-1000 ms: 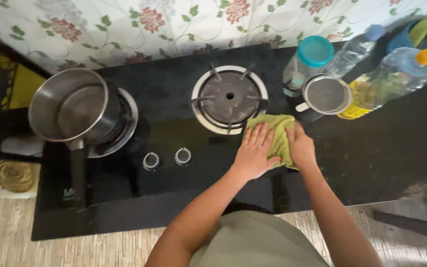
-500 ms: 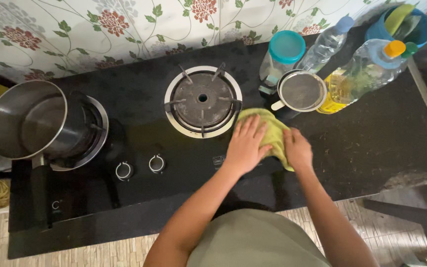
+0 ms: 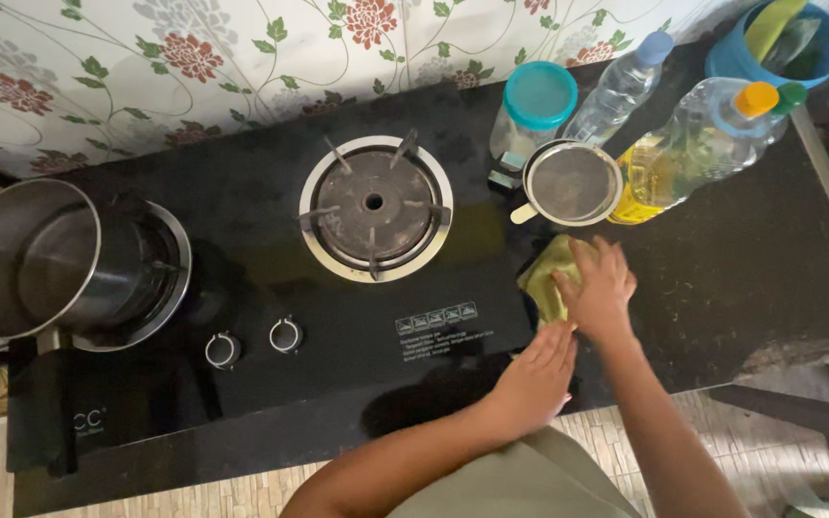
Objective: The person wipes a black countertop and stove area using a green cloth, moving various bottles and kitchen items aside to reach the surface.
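right hand (image 3: 599,290) pressed flat, fingers spread, on the yellow-green cloth (image 3: 546,280), right of centre. cloth now slid off the glass stove top (image 3: 357,331) edge onto the black counter (image 3: 750,278), below the strainer (image 3: 573,182). left hand (image 3: 536,374) shifted off the cloth, open, palm down just below. wiping moved rightward.
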